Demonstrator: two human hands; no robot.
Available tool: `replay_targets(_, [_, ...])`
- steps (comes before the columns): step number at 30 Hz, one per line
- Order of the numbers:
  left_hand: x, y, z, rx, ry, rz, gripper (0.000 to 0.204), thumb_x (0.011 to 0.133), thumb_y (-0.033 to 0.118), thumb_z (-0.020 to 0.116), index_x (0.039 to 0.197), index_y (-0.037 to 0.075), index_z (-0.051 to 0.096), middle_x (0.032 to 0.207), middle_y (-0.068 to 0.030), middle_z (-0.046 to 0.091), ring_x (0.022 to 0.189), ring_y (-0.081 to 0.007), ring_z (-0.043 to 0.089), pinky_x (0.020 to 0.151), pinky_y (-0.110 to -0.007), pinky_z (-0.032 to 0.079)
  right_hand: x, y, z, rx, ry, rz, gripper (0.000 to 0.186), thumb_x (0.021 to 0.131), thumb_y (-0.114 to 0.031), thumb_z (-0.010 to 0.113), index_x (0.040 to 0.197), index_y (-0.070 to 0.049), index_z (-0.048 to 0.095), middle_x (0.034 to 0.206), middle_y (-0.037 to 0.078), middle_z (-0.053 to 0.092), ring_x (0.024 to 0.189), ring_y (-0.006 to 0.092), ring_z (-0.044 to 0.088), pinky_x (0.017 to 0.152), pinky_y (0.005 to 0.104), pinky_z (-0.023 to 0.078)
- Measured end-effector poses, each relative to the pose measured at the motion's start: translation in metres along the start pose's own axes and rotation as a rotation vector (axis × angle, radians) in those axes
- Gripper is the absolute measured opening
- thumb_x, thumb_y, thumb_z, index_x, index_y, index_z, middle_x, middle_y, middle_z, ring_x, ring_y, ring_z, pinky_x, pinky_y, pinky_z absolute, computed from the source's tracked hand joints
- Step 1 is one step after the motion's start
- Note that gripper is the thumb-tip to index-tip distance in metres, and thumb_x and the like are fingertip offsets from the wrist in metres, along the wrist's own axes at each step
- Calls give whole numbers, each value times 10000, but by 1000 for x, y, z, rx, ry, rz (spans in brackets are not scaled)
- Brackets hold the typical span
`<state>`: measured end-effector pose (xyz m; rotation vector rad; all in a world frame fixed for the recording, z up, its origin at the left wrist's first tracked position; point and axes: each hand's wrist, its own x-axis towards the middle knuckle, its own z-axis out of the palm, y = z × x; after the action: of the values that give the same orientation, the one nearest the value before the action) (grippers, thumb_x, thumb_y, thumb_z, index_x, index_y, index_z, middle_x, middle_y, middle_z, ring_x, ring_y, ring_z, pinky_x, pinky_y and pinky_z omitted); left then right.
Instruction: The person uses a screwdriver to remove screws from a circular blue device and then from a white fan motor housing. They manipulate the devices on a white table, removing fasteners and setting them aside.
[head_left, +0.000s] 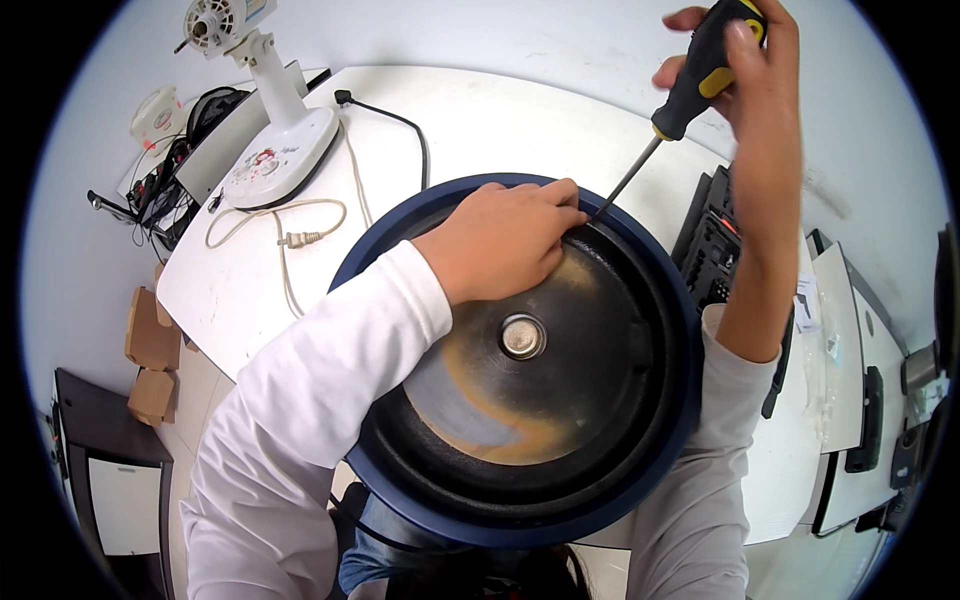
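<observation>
Right here in front of me, the round black appliance (pixel 560 385) is sitting at the near edge of the white bench (pixel 500 110), its open side facing up, its blue rim reaching out over the person's lap. The left hand (pixel 515 235) is lying over the far part of it, fingers bunched and bending down at the inner wall; whether they're pinching anything, I can't tell. And up high, beyond the far right rim, the right hand (pixel 768 85) is gripping the black-and-yellow handle of a screwdriver (pixel 695 85), thumb along it, fingers wrapping around. The shaft is slanting down leftward, its tip ending at the inner wall, just beside the left fingertips! Nearer the person than both hands, a silver button (pixel 521 336) is shining mid-plate. A black tool case (pixel 715 240) is lying to the right, while a white fan stand (pixel 275 155) is standing far left.
</observation>
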<state>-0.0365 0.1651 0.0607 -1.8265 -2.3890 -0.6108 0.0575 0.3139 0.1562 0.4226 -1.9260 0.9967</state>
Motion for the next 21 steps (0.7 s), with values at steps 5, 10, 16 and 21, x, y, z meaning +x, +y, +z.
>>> replay_targets(5, [-4,-2,0,-5,0,-25,339,818,58,495,1133,-12,601,1053,-108,534,850,-285,595,795,-393,479,1,-22,-13,-32,-12,82,429,870,-68,526,1286,6,450,1175,202,524,1014,276,619,865,371,540])
replay_targets(10, [-2,0,0,-12,-3,-25,337,819,61,498,1131,-10,600,1057,-105,530,842,-289,599,788,-394,480,1,-12,-17,-217,-32,-72,401,797,-87,661,1169,-64,514,946,99,554,840,186,634,720,288,561])
replay_targets(16, [-2,1,-1,-11,0,-19,338,816,64,509,1132,-13,597,1057,-104,531,840,-289,601,785,-392,481,-1,-20,11,-538,166,-33,389,831,-151,632,1183,-65,493,843,58,525,726,134,566,630,233,470])
replay_targets(21, [-3,1,-1,0,6,-25,332,819,74,528,1132,-14,597,1063,-101,531,850,-282,605,794,-385,485,-5,0,1,-584,187,4,437,893,-145,539,1298,-14,445,990,134,560,832,194,585,760,298,487])
